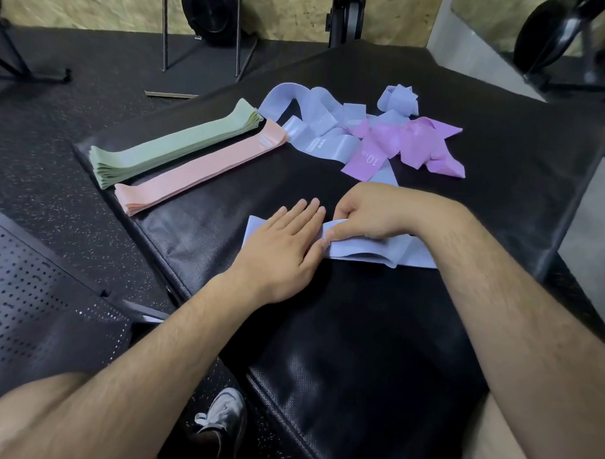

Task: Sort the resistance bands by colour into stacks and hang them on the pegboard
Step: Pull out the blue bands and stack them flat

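Note:
A pale blue resistance band [360,251] lies flat on the black padded surface [367,347] in front of me. My left hand [284,243] presses it down with straight fingers. My right hand [365,215] pinches its upper edge with curled fingers. Farther back lie a neat green stack [175,148] and, beside it, a neat pink stack [196,171]. To their right sits a loose heap of blue bands [321,125] tangled with purple bands [408,146].
A black perforated pegboard panel [32,300] lies low at the left, beside the padded surface. Gym equipment stands at the back: metal stand legs [198,37] and dark weight plates [555,31]. My shoe [222,417] shows on the speckled floor.

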